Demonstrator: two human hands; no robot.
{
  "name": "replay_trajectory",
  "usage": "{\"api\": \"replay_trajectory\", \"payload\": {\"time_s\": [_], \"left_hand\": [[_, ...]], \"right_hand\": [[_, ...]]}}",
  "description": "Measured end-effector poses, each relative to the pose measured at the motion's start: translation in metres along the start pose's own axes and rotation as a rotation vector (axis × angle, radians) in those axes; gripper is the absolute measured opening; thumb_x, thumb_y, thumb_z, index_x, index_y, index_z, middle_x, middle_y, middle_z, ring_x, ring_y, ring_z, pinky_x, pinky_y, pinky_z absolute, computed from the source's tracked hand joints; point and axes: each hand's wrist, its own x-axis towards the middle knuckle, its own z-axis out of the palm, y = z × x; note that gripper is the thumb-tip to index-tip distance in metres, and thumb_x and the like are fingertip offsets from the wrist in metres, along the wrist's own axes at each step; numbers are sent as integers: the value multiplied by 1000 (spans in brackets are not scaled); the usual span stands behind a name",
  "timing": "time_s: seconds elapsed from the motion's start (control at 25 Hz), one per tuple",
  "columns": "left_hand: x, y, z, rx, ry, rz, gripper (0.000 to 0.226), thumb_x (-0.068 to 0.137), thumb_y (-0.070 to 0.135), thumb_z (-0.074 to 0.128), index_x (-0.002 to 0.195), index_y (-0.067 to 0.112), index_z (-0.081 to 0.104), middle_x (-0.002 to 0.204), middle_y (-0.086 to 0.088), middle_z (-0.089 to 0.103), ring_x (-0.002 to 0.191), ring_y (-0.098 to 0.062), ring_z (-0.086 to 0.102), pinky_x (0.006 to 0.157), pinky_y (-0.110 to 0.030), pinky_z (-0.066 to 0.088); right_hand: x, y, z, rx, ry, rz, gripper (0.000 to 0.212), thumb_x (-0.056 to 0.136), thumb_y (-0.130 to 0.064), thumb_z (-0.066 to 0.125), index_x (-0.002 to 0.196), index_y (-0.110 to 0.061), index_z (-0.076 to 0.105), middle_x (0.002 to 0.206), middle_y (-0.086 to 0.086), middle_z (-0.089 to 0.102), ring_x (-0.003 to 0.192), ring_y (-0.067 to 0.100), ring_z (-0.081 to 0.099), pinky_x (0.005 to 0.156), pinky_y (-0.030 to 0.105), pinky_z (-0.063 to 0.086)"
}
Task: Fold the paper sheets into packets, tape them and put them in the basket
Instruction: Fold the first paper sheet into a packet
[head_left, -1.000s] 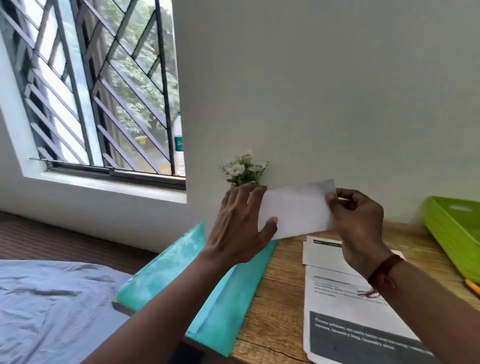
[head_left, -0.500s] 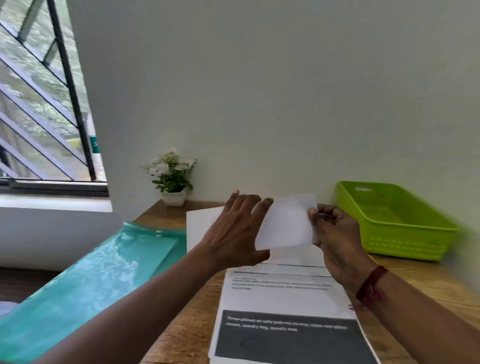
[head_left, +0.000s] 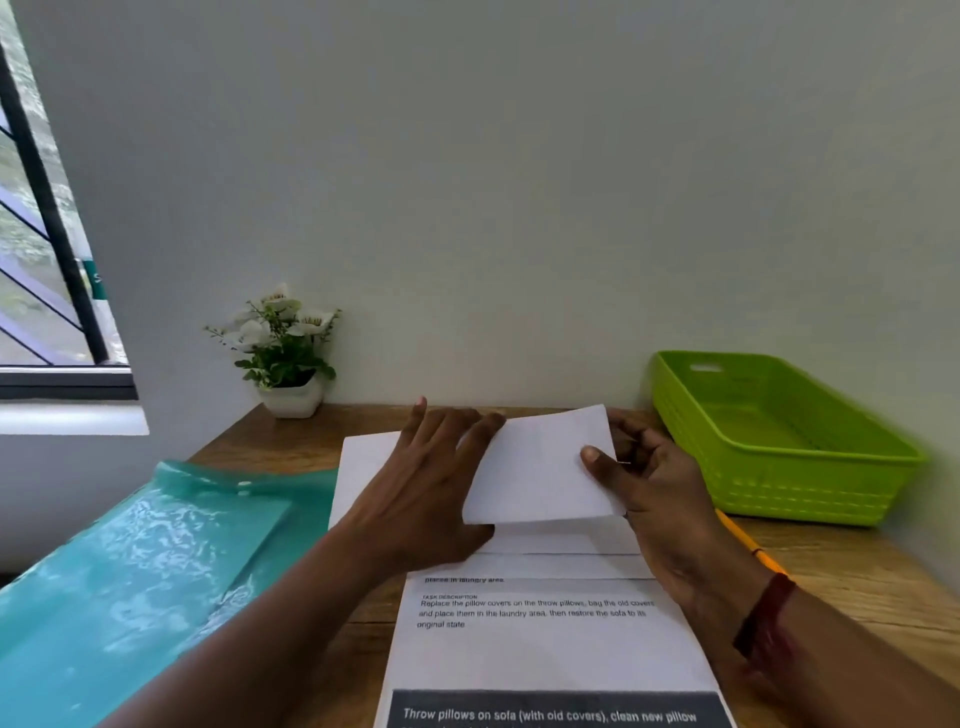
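A person holds a folded white paper packet (head_left: 540, 467) just above a wooden table (head_left: 857, 582), at the centre of the head-camera view. The right hand (head_left: 660, 483) pinches the packet's right edge, thumb pressed on the front face and fingers curled behind. The left hand (head_left: 421, 499) meets the packet's left edge with fingers stretched straight and spread behind the paper; its thumb is hidden, so whether that hand pinches the packet cannot be told. A dark red thread bracelet (head_left: 766, 613) circles the right wrist.

Under the hands, toward 6 o'clock from the packet, white printed paper sheets (head_left: 545, 644) lie overlapped flat on the table. A bright green rectangular plastic basket (head_left: 779, 467) stands at 3 o'clock from the packet, against the wall, apart from the right hand. A yellow pencil (head_left: 743, 540) lies at 4 o'clock, between basket and right forearm. A teal plastic folder (head_left: 130, 561) overhangs the table at 8 o'clock, and a small white pot of white flowers (head_left: 283, 348) sits at 10 o'clock.
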Motion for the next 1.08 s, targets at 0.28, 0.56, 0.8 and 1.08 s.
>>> {"api": "replay_trajectory", "payload": {"time_s": [0.28,0.56,0.8,1.08], "left_hand": [[-8,-10,-5,-38,-63,-49,91,67,53,59,146,23,24,135,1,39,130,-21,33,120,-50,6],[-11,-17,-14,-175,-161,-63,82,76,42,65,146,26,26,139,6,38,131,-14,25,121,-40,4],[-6,-12,-28,-57,26,-33,69,81,48,60,142,25,38,135,1,55,127,-17,47,116,-49,26],[-2,41,-34,61,178,113,111,63,66,74,149,19,21,148,-11,37,139,-28,31,115,-62,13]], "right_hand": [[-7,-4,-11,-506,-77,-282,101,60,-25,89,142,-45,34,123,-8,55,94,11,63,76,30,54],[-6,-3,-18,-933,-245,-856,37,76,-17,73,112,-18,68,110,-1,66,108,-3,55,87,7,42],[-11,-7,-13,-717,-49,-582,24,77,-11,77,78,-34,70,78,-27,68,71,0,62,62,10,45],[-25,-21,6,-345,-84,-343,33,78,-2,73,67,-34,75,74,-14,74,67,0,65,64,14,50]]}}
